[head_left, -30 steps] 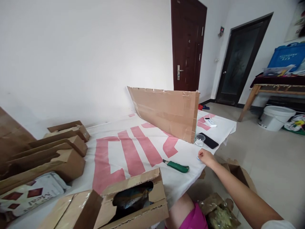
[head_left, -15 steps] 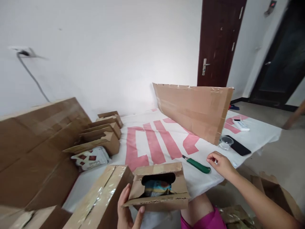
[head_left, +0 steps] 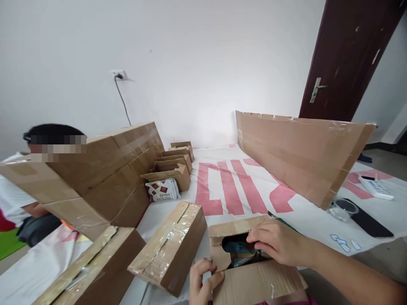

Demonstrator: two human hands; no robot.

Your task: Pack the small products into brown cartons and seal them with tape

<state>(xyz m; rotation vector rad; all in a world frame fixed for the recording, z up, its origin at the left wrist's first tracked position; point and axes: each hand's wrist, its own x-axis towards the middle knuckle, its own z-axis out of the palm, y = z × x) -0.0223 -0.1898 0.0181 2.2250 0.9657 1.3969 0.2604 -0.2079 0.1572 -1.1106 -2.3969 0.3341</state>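
The box (head_left: 257,281) sits between the hands. The left hand (head_left: 203,279) grips its left end; the right hand (head_left: 278,241) curls over its open top, hold on anything indeterminable. Material: brown cardboard, rectangular, with rough-cut edges. A glossy, partly blue packet (head_left: 237,247) lies inside.

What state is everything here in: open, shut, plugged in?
Near box, open on top
Left hand, at the box's edge
Right hand, at the box's top
Middle long box, taped shut
Box behind packet, open-topped
Door, shut
Plug, in socket
Phone, screen dark
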